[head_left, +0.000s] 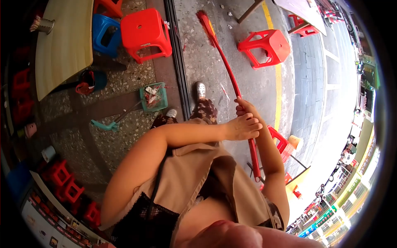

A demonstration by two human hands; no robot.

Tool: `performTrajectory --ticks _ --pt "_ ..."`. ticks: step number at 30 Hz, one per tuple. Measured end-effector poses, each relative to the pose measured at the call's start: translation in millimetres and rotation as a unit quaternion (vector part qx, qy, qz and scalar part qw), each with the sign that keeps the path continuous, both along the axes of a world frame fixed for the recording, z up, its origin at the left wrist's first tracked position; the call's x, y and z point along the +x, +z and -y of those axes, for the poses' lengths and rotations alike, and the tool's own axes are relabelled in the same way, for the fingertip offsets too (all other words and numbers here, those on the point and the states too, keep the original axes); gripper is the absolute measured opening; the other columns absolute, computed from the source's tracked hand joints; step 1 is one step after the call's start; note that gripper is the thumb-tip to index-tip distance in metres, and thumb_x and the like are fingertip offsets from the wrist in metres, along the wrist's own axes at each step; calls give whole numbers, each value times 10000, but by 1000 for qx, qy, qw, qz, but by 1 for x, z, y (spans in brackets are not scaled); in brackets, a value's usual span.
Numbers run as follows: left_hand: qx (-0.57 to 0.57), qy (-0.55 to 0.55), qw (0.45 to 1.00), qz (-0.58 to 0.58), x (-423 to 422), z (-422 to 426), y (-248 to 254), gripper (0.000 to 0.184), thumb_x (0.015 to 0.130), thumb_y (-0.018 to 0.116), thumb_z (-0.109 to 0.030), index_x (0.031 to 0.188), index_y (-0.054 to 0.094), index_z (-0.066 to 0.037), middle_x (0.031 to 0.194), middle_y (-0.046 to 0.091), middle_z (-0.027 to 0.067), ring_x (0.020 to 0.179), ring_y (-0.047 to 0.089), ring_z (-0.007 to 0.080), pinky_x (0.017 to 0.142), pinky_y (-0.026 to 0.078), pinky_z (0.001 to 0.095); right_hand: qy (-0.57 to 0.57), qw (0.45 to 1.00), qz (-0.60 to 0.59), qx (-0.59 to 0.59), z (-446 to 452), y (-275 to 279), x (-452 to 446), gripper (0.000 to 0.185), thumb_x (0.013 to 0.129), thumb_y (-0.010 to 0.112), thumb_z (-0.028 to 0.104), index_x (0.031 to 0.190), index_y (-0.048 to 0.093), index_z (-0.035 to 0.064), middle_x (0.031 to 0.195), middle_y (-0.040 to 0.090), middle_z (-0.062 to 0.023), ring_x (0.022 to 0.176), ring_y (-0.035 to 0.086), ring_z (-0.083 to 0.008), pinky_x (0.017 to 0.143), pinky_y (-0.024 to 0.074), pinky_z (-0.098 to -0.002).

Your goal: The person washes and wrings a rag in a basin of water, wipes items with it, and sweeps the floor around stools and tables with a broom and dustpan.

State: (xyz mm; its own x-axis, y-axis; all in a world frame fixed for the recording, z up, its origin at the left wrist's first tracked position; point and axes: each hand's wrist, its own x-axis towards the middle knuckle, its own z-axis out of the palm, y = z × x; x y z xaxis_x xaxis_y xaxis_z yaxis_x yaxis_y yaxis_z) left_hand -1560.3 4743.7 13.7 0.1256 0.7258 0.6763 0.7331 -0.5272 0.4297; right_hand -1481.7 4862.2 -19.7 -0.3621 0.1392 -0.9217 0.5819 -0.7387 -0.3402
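Note:
A long red broom (228, 68) slants across the view, its bristles (206, 27) on the grey pavement and its handle end near my body. My left hand (244, 126) is closed around the upper handle, arm crossing my front. Just beyond it, further down the handle, my right hand (245, 106) is also closed on the broom. To the left of my feet stands a green dustpan (163, 102) holding litter, including white paper scraps. Its long handle runs to a teal grip (105, 125) at the left.
Red stools (144, 35) (273, 47) stand on both sides, with a blue stool (105, 35) beside a wooden table (66, 45). A dark bucket (97, 80) is near that table. A black floor track (178, 58) divides speckled floor from pavement. Small litter lies around the bristles.

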Motion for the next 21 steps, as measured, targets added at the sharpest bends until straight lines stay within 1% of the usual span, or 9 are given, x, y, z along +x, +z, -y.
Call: performTrajectory --ticks 2,3,4,7,10,12,16,19,21 --pt "37 -67 997 -1 -19 -21 -17 238 751 523 -185 985 486 -198 1089 429 -1 959 413 156 823 314 337 67 990 60 104 -23 -16 -1 355 843 591 392 974 521 69 671 485 0 576 451 -107 503 378 -256" --pt "-22 -75 996 44 -28 -27 -33 379 755 530 -141 1121 449 -193 1192 415 36 987 446 182 842 342 360 77 981 59 168 -32 -26 0 339 843 589 399 873 504 72 646 457 9 546 410 -86 469 347 -248" --pt "-204 -134 968 57 -52 -40 -38 468 720 561 -79 1166 446 -163 1215 415 84 960 491 228 819 381 381 86 971 48 219 -43 -44 9 309 867 559 389 839 464 97 564 375 42 464 341 -64 403 285 -240" --pt "-255 138 930 228 -106 -35 -115 517 713 571 3 1202 411 -43 1135 484 166 983 517 354 814 445 411 -19 999 18 -42 -73 -18 -4 234 916 475 375 881 442 147 477 215 72 345 215 -48 324 189 -224" --pt "-437 316 771 339 -158 -22 -184 399 843 575 -140 1184 421 -2 1123 525 179 996 556 270 776 475 343 -64 991 -31 -115 -91 -31 -34 254 919 460 393 879 445 143 475 220 67 340 208 -55 318 190 -227" --pt "-438 317 693 477 -177 -40 -198 382 871 556 -187 1184 429 -9 1091 547 169 982 563 251 801 465 332 -57 991 -37 -115 -97 -43 -79 266 923 448 395 878 444 133 470 219 63 335 203 -60 312 187 -229" --pt "-340 274 676 593 -197 -99 -221 379 882 547 -267 1142 453 -7 953 595 112 848 588 187 739 466 288 -76 986 -100 -114 -125 -102 -202 299 924 420 430 910 483 139 485 238 63 337 219 -50 303 177 -210" --pt "-259 233 605 716 -242 -139 -257 404 910 482 -356 1153 460 -35 960 602 80 824 577 181 712 453 284 -96 978 -115 -144 -150 -147 -294 329 933 382 438 921 493 130 484 256 61 336 227 -48 301 188 -207" --pt "-269 279 495 778 -290 -159 -254 499 905 415 -481 1177 453 -65 1016 587 78 832 565 183 703 435 280 -135 964 -135 -187 -155 -165 -336 346 939 358 438 922 498 122 479 263 59 333 229 -48 301 198 -203"
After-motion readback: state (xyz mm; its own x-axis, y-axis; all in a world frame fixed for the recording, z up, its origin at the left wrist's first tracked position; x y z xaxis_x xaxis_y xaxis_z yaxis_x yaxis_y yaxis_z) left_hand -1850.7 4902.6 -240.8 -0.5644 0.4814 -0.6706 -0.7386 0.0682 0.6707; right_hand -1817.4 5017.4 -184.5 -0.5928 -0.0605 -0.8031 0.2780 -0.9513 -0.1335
